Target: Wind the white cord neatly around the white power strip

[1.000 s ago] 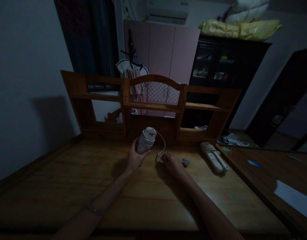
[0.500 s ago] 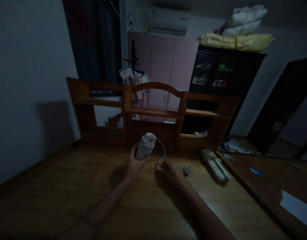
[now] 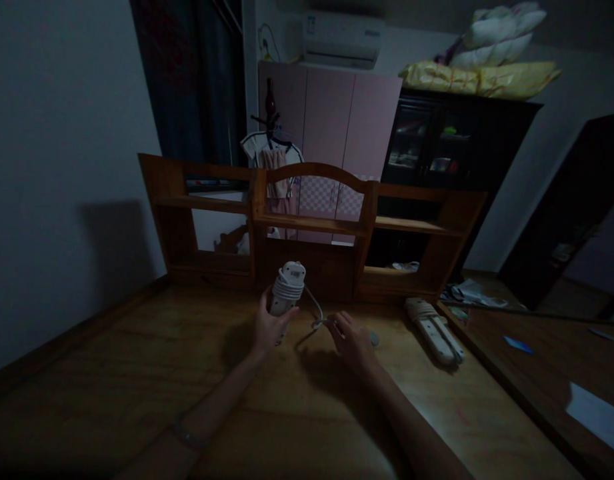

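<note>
A white power strip [image 3: 287, 293] with its cord wound round the upper part is gripped in my left hand [image 3: 270, 327], tilted upright above the wooden desktop. From the coil a loose length of white cord [image 3: 317, 308] runs down to the right. My right hand [image 3: 351, 339] pinches that cord at a small loop or bend. Partly hidden behind my right hand, a grey plug [image 3: 373, 339] rests on the desktop. Farther right lies a second power strip [image 3: 437, 335], its cord wrapped around one end.
A low wooden shelf unit [image 3: 311, 227] stands along the back of the desktop [image 3: 267, 407]. A wall [image 3: 61, 200] rises on the left. To the right, a lower brown surface holds a blue card [image 3: 515, 344] and a white paper sheet [image 3: 599, 413].
My right hand has shifted slightly right and up, and the cord now bends into a small loop at its fingers. The power strip stays in my left hand, slightly more upright.
</note>
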Motion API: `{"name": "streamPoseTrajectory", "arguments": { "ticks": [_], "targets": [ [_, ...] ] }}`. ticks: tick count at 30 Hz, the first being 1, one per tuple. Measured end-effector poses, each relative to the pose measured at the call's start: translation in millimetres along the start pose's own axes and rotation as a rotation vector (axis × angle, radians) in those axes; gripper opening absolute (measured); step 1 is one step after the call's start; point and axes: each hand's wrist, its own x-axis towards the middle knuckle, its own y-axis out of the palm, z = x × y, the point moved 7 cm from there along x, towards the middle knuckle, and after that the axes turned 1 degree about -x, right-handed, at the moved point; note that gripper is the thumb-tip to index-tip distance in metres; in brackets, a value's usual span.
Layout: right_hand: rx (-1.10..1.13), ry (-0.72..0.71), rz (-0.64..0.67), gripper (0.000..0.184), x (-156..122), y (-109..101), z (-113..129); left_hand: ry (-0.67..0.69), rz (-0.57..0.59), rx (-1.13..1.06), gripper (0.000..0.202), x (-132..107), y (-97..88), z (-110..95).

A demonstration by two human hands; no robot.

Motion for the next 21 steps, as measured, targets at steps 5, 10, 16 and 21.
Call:
{"name": "streamPoseTrajectory", "arguments": {
  "ticks": [5, 10, 16, 21],
  "targets": [
    [0.002, 0.035, -0.138, 0.015, 0.6, -19.2, 0.4, -0.001, -0.008, 0.009, 0.076, -0.8, -0.8, -2.3],
    [0.032, 0.115, -0.311, 0.015, -1.0, -45.4, -7.5, 0.014, -0.004, 0.033, 0.076, -1.2, 0.5, -1.5],
    [0.076, 0.136, -0.339, 0.016, -1.6, -47.5, -14.1, 0.026, -0.007, 0.056, 0.078, 0.2, 0.6, 4.1],
    [0.063, 0.117, -0.28, 0.016, -1.0, -39.0, -7.9, 0.022, 0.005, 0.04, 0.076, -0.4, 1.5, 2.0]
  ]
}}
